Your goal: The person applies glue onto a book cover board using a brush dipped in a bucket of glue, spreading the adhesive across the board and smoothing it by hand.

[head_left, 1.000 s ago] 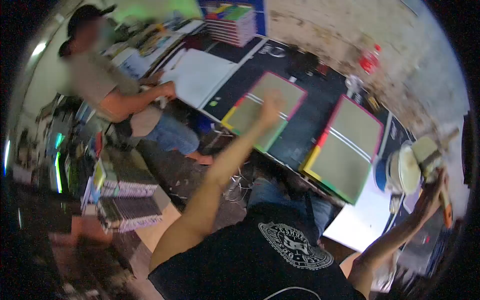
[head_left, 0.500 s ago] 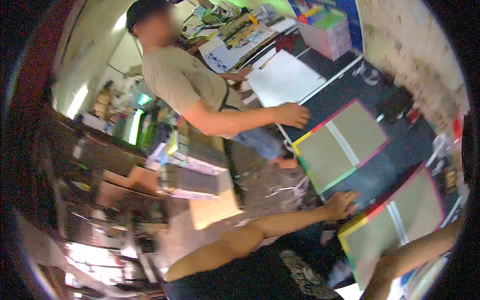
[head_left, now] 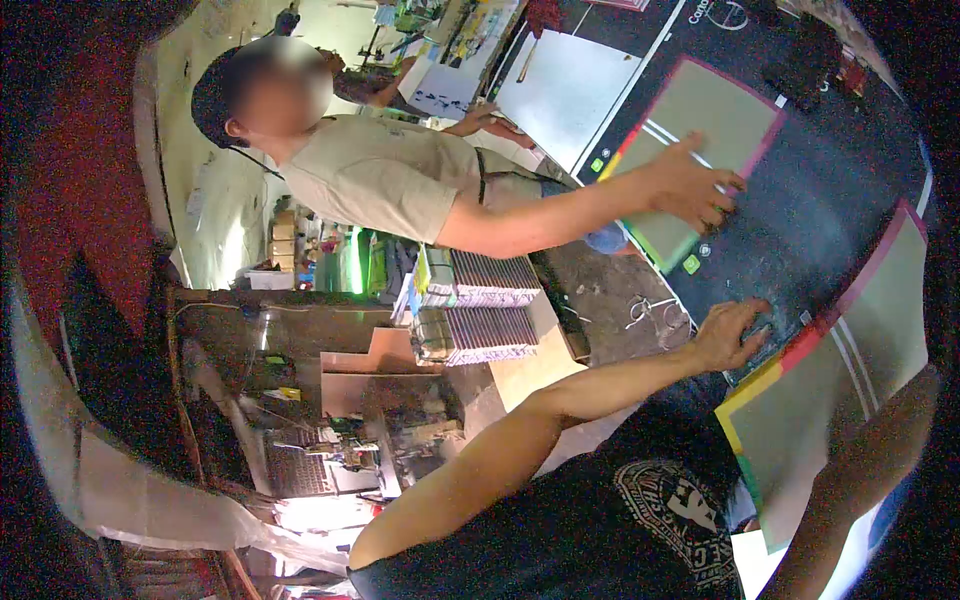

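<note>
My left hand (head_left: 735,335) lies on the dark tabletop (head_left: 800,240) with its fingers apart and slightly bent, holding nothing. Its fingertips are near the corner of a grey panel (head_left: 790,410) that has two thin pale stripes and a red, yellow, green and pink border. My right forearm (head_left: 860,480) reaches across the lower right over this panel; the hand is lost past the view's edge. A similar bordered panel (head_left: 725,110) lies farther up the table, under a co-worker's hand (head_left: 700,185).
A co-worker in a beige shirt (head_left: 380,180) leans over the table from the left. White sheets (head_left: 570,90) lie by the co-worker's other hand (head_left: 485,120). Bundled stacks (head_left: 490,335) and brown cardboard (head_left: 370,370) stand left of the table.
The view has shifted and turned. The co-worker's hand has moved from beside the farther panel onto it. My left hand remains on the tabletop near the closer panel.
</note>
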### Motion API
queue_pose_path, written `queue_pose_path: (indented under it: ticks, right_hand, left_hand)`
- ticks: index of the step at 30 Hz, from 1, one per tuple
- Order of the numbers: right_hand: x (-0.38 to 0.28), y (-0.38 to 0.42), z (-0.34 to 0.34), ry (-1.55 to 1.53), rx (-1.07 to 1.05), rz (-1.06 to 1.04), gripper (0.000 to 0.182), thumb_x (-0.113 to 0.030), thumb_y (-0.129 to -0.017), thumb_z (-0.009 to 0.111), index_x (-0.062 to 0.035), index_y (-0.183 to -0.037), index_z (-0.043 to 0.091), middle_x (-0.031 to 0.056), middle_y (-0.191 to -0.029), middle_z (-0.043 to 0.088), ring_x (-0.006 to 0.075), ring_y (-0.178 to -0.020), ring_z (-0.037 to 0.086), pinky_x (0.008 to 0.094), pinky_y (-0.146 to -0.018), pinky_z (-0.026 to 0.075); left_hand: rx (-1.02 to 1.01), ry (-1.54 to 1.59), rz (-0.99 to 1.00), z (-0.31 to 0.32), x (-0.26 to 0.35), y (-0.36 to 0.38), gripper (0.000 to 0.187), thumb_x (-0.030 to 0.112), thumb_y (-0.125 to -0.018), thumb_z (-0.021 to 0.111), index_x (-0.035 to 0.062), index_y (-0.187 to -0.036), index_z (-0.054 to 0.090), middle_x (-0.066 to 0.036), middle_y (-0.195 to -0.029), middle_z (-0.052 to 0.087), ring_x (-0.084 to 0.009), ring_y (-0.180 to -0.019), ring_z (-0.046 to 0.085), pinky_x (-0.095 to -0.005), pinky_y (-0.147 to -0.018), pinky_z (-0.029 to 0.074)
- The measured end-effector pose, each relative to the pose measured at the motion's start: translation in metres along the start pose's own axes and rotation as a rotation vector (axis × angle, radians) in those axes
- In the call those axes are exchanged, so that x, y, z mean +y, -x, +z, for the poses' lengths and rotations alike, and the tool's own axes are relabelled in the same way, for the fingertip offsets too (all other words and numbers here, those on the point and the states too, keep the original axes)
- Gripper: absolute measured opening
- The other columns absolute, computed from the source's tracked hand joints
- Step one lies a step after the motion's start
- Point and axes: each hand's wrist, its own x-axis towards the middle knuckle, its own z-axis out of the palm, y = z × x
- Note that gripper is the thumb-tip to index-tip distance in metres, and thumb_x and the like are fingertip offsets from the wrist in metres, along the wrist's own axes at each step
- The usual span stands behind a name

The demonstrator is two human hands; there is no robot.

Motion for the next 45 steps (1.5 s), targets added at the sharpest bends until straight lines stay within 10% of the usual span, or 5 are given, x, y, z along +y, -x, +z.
queue_pose_path:
  ticks: [15, 41, 43, 45]
  right_hand:
    - [-0.020, 0.090, -0.017, -0.110, -0.184, -0.012, 0.017, -0.008, -0.089, 0.060, 0.0051, -0.098, 0.056, 0.0179, -0.081, 0.064, 0.0194, -0.065, 0.060, 0.0251, -0.051, 0.047]
    - [0.011, -0.047, 0.027, -0.113, -0.302, -0.083, 0.026, -0.017, -0.089, 0.067, 0.0059, -0.079, 0.059, 0.0151, -0.065, 0.067, 0.0133, -0.049, 0.059, 0.0225, -0.046, 0.046]
    - [0.159, -0.076, -0.013, 0.195, -0.368, -0.068, 0.045, -0.016, -0.098, 0.041, -0.0089, -0.142, 0.043, 0.0142, -0.139, 0.046, 0.0204, -0.128, 0.044, 0.0317, -0.109, 0.032]
    - [0.141, -0.082, -0.004, 0.412, -0.407, -0.094, 0.041, -0.016, -0.097, 0.045, -0.0091, -0.137, 0.047, 0.0140, -0.131, 0.049, 0.0178, -0.120, 0.045, 0.0305, -0.103, 0.035]
  left_hand:
    - [-0.082, -0.073, -0.106, -0.003, 0.007, -0.008, 0.043, 0.026, -0.088, 0.059, 0.0023, -0.122, 0.049, -0.020, -0.093, 0.061, -0.0396, -0.083, 0.059, -0.0475, -0.074, 0.044]
    - [0.016, -0.058, -0.038, -0.005, 0.019, -0.008, 0.038, 0.028, -0.089, 0.059, 0.0063, -0.119, 0.050, -0.018, -0.081, 0.061, -0.0375, -0.074, 0.061, -0.0464, -0.065, 0.046]
    - [0.119, -0.084, 0.099, 0.007, -0.008, -0.008, 0.041, 0.030, -0.087, 0.061, 0.0061, -0.119, 0.050, -0.017, -0.072, 0.057, -0.0380, -0.070, 0.060, -0.0463, -0.065, 0.047]
    - [0.017, -0.013, -0.025, -0.012, 0.014, -0.010, 0.042, 0.033, -0.088, 0.060, 0.0058, -0.119, 0.050, -0.017, -0.074, 0.058, -0.0381, -0.071, 0.060, -0.0460, -0.067, 0.048]
